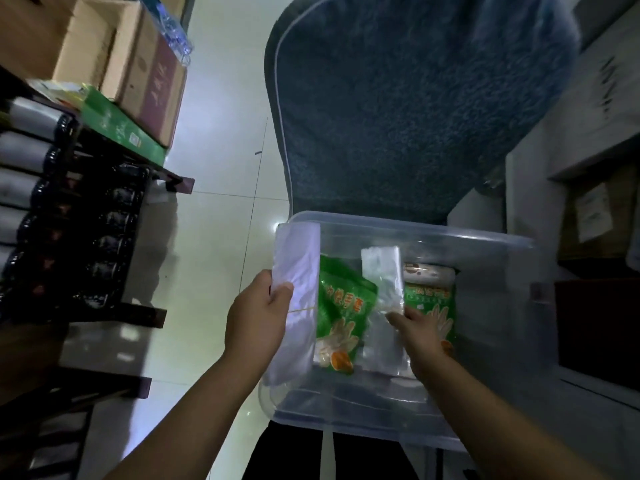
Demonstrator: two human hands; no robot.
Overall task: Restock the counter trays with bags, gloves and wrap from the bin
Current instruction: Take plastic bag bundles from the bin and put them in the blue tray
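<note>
Bin [415, 233] near, before blue chair [415, 98]. Grips clear bags [301, 258] in left hand [258, 317] over bin's left rim. Pinches bag pack [381, 268] with right hand [420, 332] inside bin, between left glove pack [341, 303] and right glove pack [429, 299]. Wrap [429, 271] at far right inside bin, touching right glove pack.

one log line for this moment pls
stage: picking from bin | left grip: holds clear bag pack over bin's left rim | right grip: on second clear pack between glove packs, hold unclear
</note>
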